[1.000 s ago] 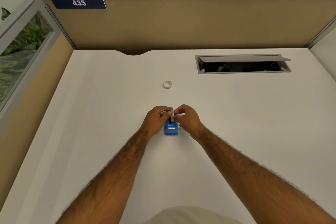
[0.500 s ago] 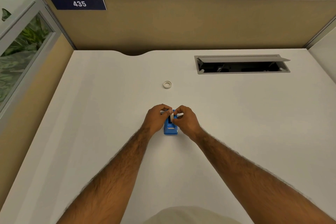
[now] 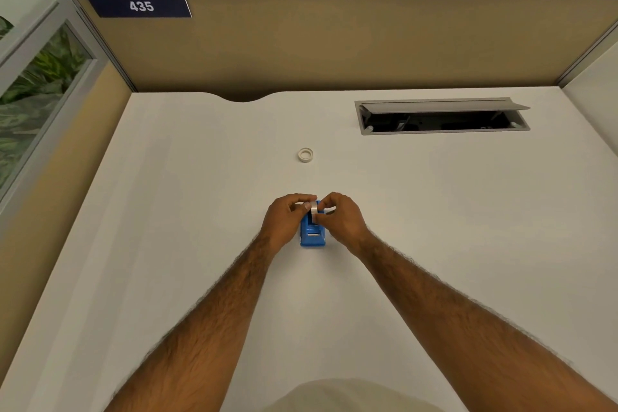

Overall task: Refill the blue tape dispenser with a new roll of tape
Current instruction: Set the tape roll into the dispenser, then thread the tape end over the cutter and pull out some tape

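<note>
A small blue tape dispenser (image 3: 313,235) stands on the white desk (image 3: 167,211) in the middle. Over its far end, a clear roll of tape (image 3: 313,209) is held on edge between the fingertips of both hands. My left hand (image 3: 286,219) pinches the roll from the left and my right hand (image 3: 339,218) from the right. The roll sits at the dispenser's top slot; its lower part is hidden by the fingers. A white empty tape core (image 3: 305,155) lies flat farther back on the desk.
An open grey cable tray (image 3: 441,115) is set into the desk at the back right. A tan partition (image 3: 334,43) with a "435" label (image 3: 140,6) closes the far side. A glass panel (image 3: 36,87) stands at the left.
Both hands stay over the dispenser's far end; the tape roll between the fingertips shows more plainly now, standing on edge at the slot. The dispenser has not moved.
</note>
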